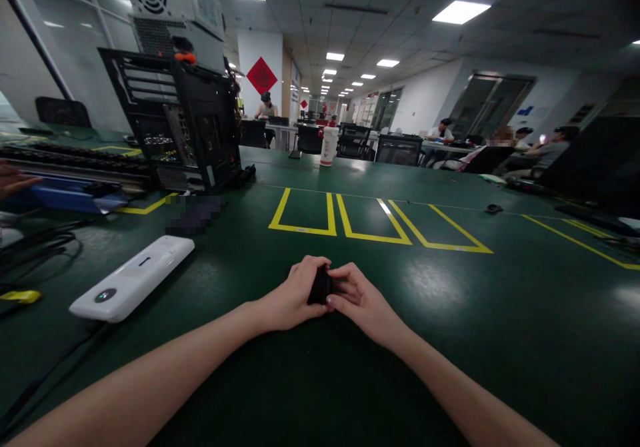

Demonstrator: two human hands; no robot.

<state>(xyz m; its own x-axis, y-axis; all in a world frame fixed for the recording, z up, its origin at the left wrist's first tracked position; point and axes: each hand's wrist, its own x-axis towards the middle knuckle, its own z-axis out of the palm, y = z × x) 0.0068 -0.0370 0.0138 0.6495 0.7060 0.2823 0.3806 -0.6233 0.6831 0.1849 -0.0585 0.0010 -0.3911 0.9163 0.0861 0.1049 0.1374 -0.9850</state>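
A small black rounded object (320, 288) is between my hands, low over the green table (500, 314). My left hand (295, 292) is closed around its left side and hides much of it. At its right end, the thumb and fingertips of my right hand (364, 302) pinch the edge. What kind of thing it is cannot be made out. Beyond my hands, yellow tape outlines (303, 230) mark the tabletop.
A white elongated device (133, 280) with a cable lies to the left. Behind it stands an open black computer case (175, 120) with a metal unit (175, 0) on top. A white bottle (329, 146) stands at the far edge. Another person's hand (15, 179) shows far left.
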